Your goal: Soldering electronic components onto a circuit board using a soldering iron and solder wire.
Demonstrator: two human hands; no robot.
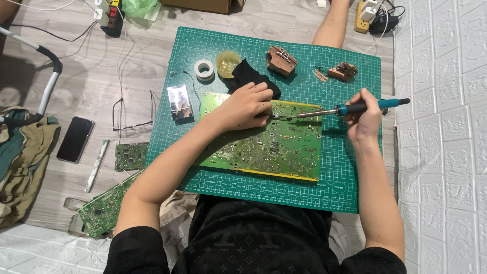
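head view: only one camera
right hand (364,119): mine, gripped around soldering iron (355,108), tip down on the top edge of the circuit board (264,147)
left hand (247,105): mine, pinching tweezers (278,116) at the same spot, palm resting on the board
board: flat on green cutting mat (355,167), centre
behind the left hand: black cloth (252,75), tape roll (204,69)
off the mat, left: phone (75,139), glasses (134,112)

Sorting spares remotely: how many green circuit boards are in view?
3: a large circuit board on the cutting mat under both hands, a small board on the floor, a long board beside the left elbow, partly hidden.
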